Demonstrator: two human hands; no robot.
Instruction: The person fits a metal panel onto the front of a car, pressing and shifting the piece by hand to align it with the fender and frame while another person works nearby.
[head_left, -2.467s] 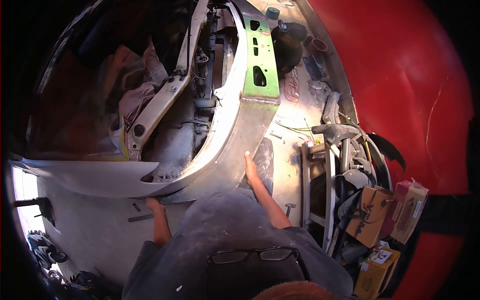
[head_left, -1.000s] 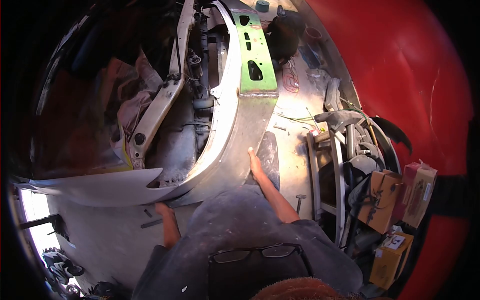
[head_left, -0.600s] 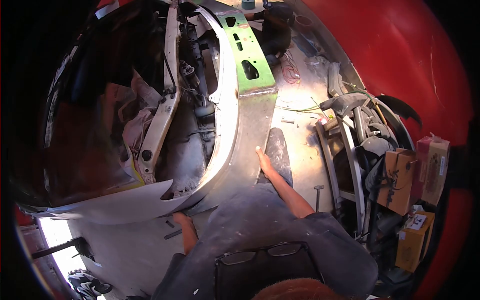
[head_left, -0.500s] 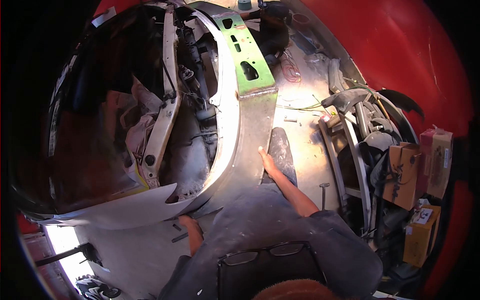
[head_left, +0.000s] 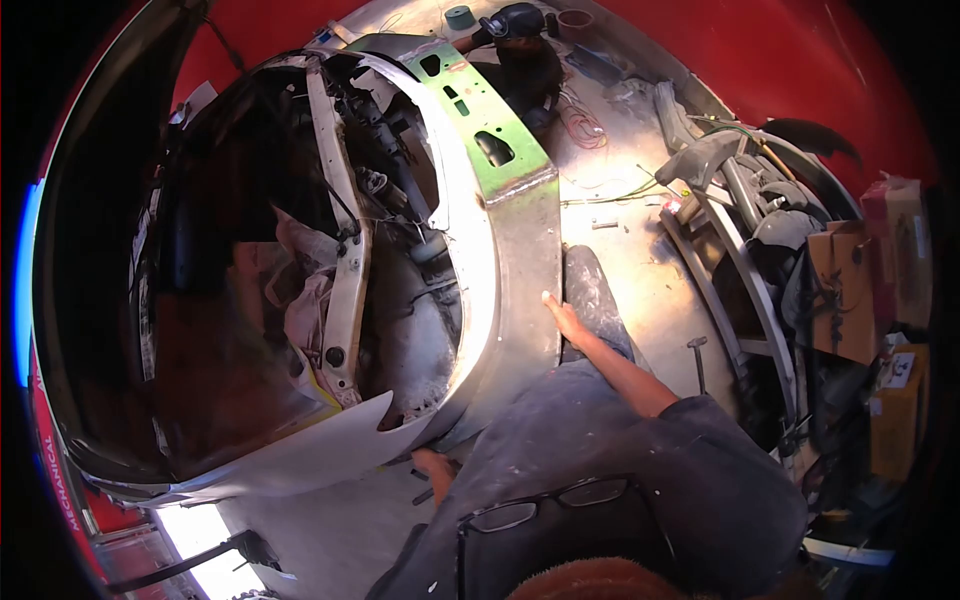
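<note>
A grey car body panel point(head_left: 527, 250) curves along the car's edge, its far end green with several cutouts. My right hand point(head_left: 568, 322) is closed on the panel's outer edge, the thumb lying on top and the other fingers mostly hidden underneath. Lower down, my left hand point(head_left: 436, 470) is at the bottom edge where the panel meets a pale fender point(head_left: 290, 450); its fingers are curled against that edge, the tips partly hidden. Inside the opening, a long pale metal rail point(head_left: 350, 270) runs along the bare bay. My leg point(head_left: 595, 290) is beside the panel.
A person in dark clothing point(head_left: 528, 75) is low by the panel's far end. A hammer point(head_left: 699, 365) lies on the floor to the right, near a metal frame point(head_left: 745, 270) heaped with car parts. Cardboard boxes point(head_left: 842, 290) are stacked beyond it. Red cables point(head_left: 582, 125) lie farther off.
The view has shifted, so the car and both hands appear farther right, and more of the dark car's left side shows. Both hands keep their places on the panel.
</note>
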